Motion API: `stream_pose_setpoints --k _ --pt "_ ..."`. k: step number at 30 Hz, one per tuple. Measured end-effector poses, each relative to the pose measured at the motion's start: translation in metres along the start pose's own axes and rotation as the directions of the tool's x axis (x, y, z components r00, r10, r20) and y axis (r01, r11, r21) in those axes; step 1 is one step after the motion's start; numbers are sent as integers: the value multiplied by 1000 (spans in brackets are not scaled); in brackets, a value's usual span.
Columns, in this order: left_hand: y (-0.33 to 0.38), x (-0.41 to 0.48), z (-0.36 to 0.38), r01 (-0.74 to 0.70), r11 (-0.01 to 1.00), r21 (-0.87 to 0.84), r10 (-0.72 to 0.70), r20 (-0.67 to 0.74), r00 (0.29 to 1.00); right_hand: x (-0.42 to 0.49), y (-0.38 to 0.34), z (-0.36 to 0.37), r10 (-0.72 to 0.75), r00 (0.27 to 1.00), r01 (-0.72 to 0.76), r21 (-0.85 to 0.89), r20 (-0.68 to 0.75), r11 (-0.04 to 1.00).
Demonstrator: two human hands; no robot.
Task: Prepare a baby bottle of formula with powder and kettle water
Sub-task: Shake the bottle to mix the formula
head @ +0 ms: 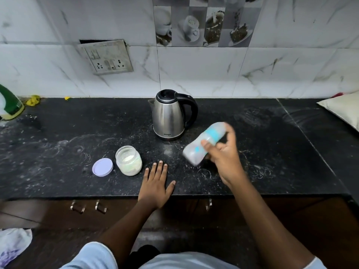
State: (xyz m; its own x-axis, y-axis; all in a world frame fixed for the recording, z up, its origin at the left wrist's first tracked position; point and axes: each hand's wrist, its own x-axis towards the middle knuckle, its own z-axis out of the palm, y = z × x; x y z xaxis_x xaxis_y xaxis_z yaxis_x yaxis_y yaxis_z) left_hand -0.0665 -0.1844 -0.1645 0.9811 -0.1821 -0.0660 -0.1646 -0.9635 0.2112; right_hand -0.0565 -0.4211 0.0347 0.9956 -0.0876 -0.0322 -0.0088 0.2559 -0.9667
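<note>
Right hand (223, 152) fingers grasping blurred, tilted translucent bottle (204, 142); left hand (155, 183) flat, fingers released, on speckled black counter (77, 152)

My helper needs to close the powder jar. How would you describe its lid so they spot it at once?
Start at the steel kettle on the black counter. In front of it, toward the near edge, stands the open powder jar. The lid lies flat just left of it, the only lilac disc.
</note>
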Motion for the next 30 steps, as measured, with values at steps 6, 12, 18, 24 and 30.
stream_pose_setpoints --k 6,12,18,24,30 --pt "2 0 -2 8 1000 23 -9 23 1000 2 -5 1 -39 990 56 131 -135 990" --pt "0 1 -1 9 1000 10 -9 15 1000 -4 0 4 -3 1000 3 49 0 999" --pt "-1 1 0 13 1000 15 -13 9 1000 -6 0 9 60 982 -45 -87 179 995" --pt "0 1 0 2 1000 5 -2 8 1000 7 -12 6 -12 999 13 -29 40 999" --pt "0 1 -2 0 1000 19 0 20 1000 7 -8 8 -68 993 79 109 -102 991"
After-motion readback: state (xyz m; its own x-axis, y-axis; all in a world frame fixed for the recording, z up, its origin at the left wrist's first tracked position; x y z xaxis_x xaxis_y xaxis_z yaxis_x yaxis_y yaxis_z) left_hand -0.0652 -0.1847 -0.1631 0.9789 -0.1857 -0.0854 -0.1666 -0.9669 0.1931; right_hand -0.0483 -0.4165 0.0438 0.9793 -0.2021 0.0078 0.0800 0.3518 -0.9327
